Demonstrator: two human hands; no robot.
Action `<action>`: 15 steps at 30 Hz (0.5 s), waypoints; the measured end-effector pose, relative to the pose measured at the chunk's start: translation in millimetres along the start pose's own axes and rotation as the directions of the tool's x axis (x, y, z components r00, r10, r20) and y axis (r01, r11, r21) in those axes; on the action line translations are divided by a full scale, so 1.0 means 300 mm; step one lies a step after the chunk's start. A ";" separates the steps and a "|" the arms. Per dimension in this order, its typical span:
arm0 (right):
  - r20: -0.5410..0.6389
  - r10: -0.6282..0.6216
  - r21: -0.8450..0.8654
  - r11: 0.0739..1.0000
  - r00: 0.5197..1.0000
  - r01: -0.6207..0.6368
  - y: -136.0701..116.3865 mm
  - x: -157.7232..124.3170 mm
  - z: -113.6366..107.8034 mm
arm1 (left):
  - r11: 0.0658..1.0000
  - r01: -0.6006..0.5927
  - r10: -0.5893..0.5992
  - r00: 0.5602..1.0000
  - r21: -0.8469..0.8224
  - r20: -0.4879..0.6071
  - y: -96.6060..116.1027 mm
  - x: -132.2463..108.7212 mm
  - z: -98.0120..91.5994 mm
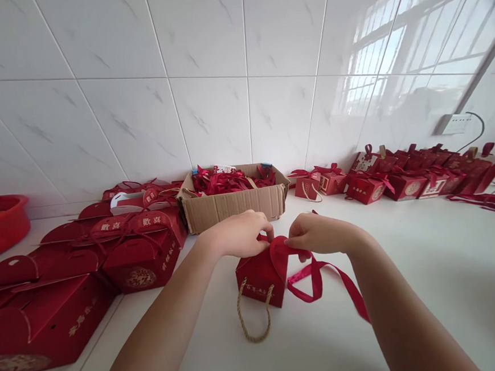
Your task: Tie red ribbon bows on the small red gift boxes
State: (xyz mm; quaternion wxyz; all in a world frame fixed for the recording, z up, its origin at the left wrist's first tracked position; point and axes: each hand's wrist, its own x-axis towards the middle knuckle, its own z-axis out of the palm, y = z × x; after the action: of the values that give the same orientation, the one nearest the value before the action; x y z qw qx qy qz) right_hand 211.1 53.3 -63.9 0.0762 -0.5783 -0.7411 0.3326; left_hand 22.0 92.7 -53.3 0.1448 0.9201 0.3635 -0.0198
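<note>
A small red gift box [260, 279] with gold lettering stands on the white counter before me. Its twisted rope handle [256, 338] hangs down in front. Across the box top a red ribbon [280, 250] forms a loop, and its loose tail curls over the counter to the right. My left hand [243, 234] is closed over the top left of the box, its fingers pinching the ribbon; the fingertips are partly hidden. On the right side of the loop, my right hand [320, 234] pinches the ribbon between thumb and fingers.
Behind the box stands a cardboard box [234, 206] full of red ribbons. Larger red boxes [39, 322] crowd the left, near a red basin [2, 225]. Small finished-looking red boxes [405, 184] line the tiled wall at right, with loose ribbons [493, 203] beside them.
</note>
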 end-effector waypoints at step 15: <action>-0.285 -0.152 0.002 0.987 0.946 0.159 0.017 0.007 0.015 | 1.000 -0.009 0.001 0.951 -0.024 -0.308 0.050 -0.024 -0.016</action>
State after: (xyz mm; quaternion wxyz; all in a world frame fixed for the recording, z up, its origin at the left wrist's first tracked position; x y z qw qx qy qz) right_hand 212.2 54.1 -70.8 0.2150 -0.5590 -0.7614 0.2482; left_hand 26.4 78.8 -43.8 0.0981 0.9109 0.3796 0.1289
